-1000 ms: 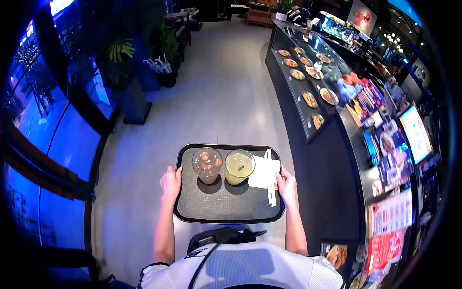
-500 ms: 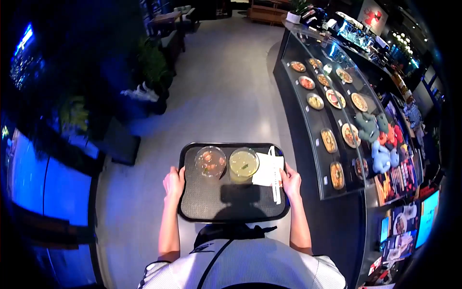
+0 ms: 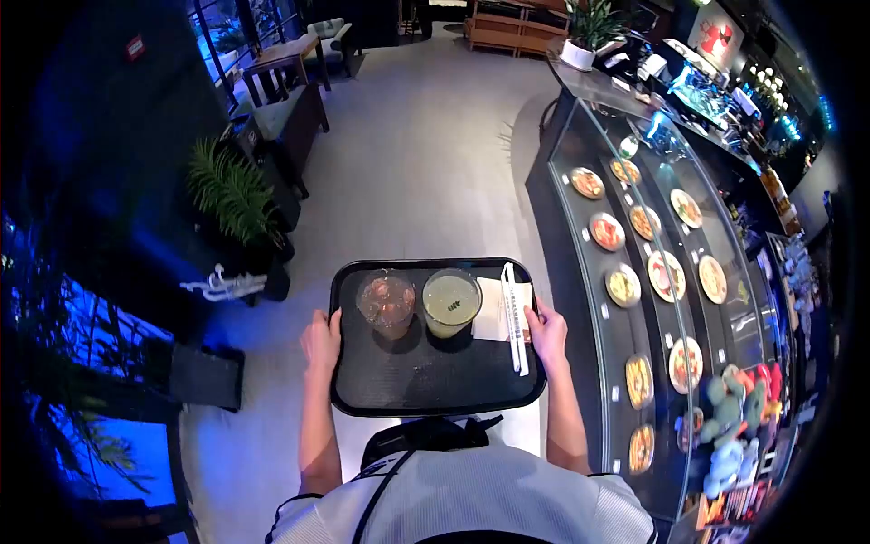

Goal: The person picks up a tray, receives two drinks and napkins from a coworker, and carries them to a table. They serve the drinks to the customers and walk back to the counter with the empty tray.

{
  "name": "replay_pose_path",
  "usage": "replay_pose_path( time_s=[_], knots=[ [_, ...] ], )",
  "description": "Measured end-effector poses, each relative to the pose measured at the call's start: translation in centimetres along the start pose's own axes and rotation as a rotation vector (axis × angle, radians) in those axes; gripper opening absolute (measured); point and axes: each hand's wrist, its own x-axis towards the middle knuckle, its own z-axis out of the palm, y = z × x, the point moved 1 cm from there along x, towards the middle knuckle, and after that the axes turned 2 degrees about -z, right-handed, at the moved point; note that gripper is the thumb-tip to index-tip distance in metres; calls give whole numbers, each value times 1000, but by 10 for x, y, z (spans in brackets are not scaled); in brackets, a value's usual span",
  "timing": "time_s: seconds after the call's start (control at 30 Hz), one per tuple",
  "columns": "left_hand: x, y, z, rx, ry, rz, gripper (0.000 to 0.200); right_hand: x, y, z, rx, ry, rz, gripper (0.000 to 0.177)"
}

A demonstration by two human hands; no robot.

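Observation:
A black serving tray (image 3: 426, 385) is held level in front of my body. My left hand (image 3: 320, 342) grips its left edge, and my right hand (image 3: 547, 335) grips the right edge, thumb over the rim. Two clear cups stand upright side by side towards the tray's far edge: one holds a reddish-brown drink (image 3: 388, 304), the other a pale yellow-green drink (image 3: 451, 304) with a small dark mark on top. Right of them lie a white napkin (image 3: 489, 313) and paper-wrapped straws or chopsticks (image 3: 516, 317), close to my right fingers.
A glass display case (image 3: 580, 263) with several plated dishes runs along the right. Plush toys (image 3: 732, 408) sit at its near end. To the left are a potted palm (image 3: 231, 190), a dark planter (image 3: 207, 376) and a wooden table (image 3: 283, 54). Grey floor (image 3: 426, 154) stretches ahead between them.
I have moved forward along the floor with the tray; the display case, plush toys and left-side plants appear nearer. Both hands keep their hold, and the tray's shadow has gone.

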Motion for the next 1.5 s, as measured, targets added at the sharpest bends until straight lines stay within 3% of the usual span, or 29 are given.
replay_pose_path(
  time_s=[0.27, 0.43, 0.5, 0.63, 0.9, 0.97, 1.1, 1.23, 1.33, 1.5],
  knots=[
    [257, 106, 69, -10, -19, -48, 39, 265, -43, 85, -65, -36, -7, 41],
    [436, 161, 129, 29, 43, 175, 33, 418, -68, 145, -25, 54, -23, 41],
    [506, 194, 147, 0, 29, 181, 33, 482, -65, 170, 11, 138, -81, 40],
    [611, 246, 184, -2, -7, 175, 32, 587, -93, 188, -21, 69, 46, 37],
    [833, 369, 284, 24, -2, 136, 36, 850, -101, 247, 0, 113, -55, 38],
    [885, 401, 306, 63, -28, 126, 37, 912, -125, 244, -47, 20, 26, 39],
    [985, 473, 347, 29, -34, 164, 38, 1034, -119, 264, 44, 79, -101, 40],
    [1084, 545, 401, 21, -75, 133, 37, 1162, -116, 281, 0, 61, 19, 40],
    [1161, 594, 448, 12, -33, 254, 36, 1249, -102, 297, 40, 152, -45, 40],
    [1277, 701, 506, 25, -115, 307, 35, 1376, -108, 294, 9, 205, 115, 41]
  ],
)
